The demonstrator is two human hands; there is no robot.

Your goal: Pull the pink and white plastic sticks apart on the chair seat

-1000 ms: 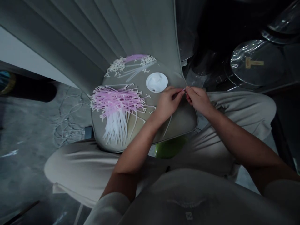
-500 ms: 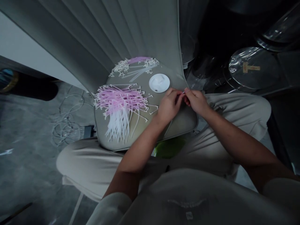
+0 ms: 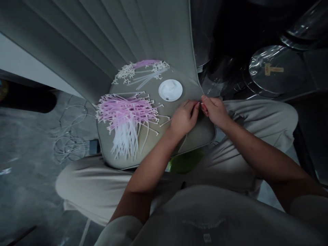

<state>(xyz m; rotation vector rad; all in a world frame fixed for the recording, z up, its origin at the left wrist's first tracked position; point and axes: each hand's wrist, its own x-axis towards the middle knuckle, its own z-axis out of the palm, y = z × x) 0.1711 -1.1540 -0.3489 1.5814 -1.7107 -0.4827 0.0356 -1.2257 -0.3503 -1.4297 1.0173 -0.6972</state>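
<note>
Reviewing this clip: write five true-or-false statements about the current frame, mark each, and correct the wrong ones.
1. The white dish rests on the chair seat. True.
2. The large pink-and-white pile is right of the dish in the image. False: it is left of it.
3. The left hand is nearer the dish than the right hand. True.
4. Both hands wear gloves. False: they are bare.
5. Tape marks a round, shiny surface. True.

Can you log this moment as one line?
left hand: thumb and finger close together, contents unclear | right hand: fingers curled, contents unclear | chair seat: pink and white strips, white dish
</note>
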